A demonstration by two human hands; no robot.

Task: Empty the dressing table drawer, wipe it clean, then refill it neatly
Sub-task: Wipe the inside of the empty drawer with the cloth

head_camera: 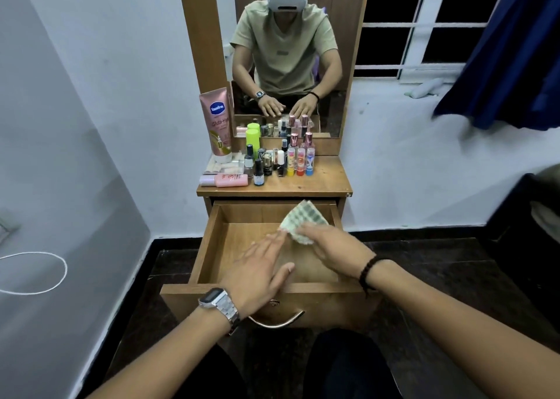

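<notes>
Wooden drawer (212,241) pulled out, right hand (333,253) grip pinching dotted cloth (303,220), left hand (257,271) flat, released

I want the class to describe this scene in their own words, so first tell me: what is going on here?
A person sits at a dressing table with its drawer pulled open and emptied. The right hand presses a checked cloth against the drawer's back right corner, wiping it. The left hand rests flat, fingers spread, over the drawer's front edge. The bottles and a pink tube stand on the tabletop by the mirror, not yet put back.
</notes>
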